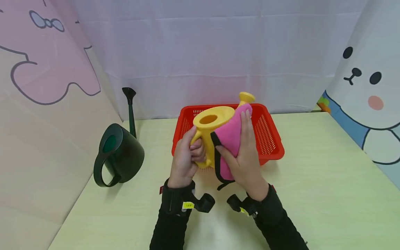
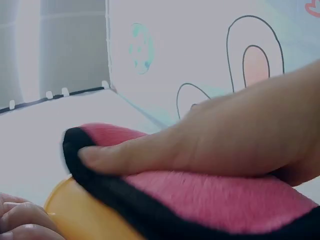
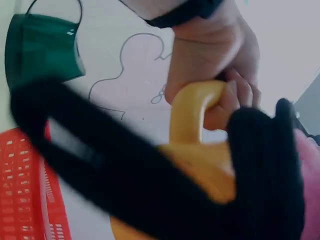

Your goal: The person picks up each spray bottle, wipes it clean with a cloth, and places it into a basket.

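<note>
A yellow watering can (image 1: pixel 206 119) is held up in front of a red basket, its spout head pointing to the back right. Curled around its handle (image 3: pixel 187 115) are the fingers of my left hand (image 1: pixel 187 156). My right hand (image 1: pixel 247 159) presses a pink cloth with black edging (image 1: pixel 229 135) against the can's right side, fingers long and straight, thumb spread over the cloth. In the left wrist view that thumb lies across the black edge of the cloth (image 2: pixel 200 200). The cloth hides much of the can's body and spout.
Behind the can stands the red plastic basket (image 1: pixel 272 139) with perforated walls, near the back curtain. To the left, a dark green watering can (image 1: pixel 128 159) with a long spout stands on the pale wooden table (image 1: pixel 328 194). Cartoon-printed sheets line both sides.
</note>
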`<state>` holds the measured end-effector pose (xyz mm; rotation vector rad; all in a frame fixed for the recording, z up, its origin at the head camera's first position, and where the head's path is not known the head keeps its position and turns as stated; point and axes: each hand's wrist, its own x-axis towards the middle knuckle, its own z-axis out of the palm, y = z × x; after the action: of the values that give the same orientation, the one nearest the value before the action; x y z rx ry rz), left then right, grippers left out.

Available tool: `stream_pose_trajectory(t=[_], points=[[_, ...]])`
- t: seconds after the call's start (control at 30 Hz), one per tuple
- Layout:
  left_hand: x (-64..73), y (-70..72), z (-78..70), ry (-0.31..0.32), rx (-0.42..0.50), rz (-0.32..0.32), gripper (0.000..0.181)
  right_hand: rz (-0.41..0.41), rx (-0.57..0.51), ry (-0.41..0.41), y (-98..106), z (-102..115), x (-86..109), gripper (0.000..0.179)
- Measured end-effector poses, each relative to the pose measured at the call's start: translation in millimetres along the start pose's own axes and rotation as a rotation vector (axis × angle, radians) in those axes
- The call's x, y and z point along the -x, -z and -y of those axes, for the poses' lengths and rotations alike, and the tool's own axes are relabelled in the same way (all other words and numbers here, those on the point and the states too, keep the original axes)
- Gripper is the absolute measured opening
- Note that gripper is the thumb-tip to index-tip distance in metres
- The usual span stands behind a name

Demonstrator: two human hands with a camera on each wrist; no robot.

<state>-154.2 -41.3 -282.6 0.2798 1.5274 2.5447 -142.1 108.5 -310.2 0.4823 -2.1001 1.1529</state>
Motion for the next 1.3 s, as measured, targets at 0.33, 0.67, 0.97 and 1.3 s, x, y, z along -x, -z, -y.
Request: stream_pose_trajectory(t=[0.33, 0.67, 0.97, 1.3], points=[[-1.2, 6.6, -3.7, -0.038, 0.029, -0.042, 0.049, 0.048, -0.248, -0.238, 0, -1, -2.0, 0.067], [-3.2, 4.8, -1.4, -0.026, 0.097, -0.057, 0.036, -0.124, 0.201, 0.265, -18, 4, 7.1, 0.061], [-2.8, 0.6, -1.7, 0.003, 0.148, -0.117, 0.017, -0.093, 0.314, 0.399, -22, 13, 14.0, 0.052], [-1.4, -0.7, -5.1, 0.081, 0.122, -0.129, 0.02, -0.029, 0.314, 0.479, -18, 16, 12.0, 0.05]])
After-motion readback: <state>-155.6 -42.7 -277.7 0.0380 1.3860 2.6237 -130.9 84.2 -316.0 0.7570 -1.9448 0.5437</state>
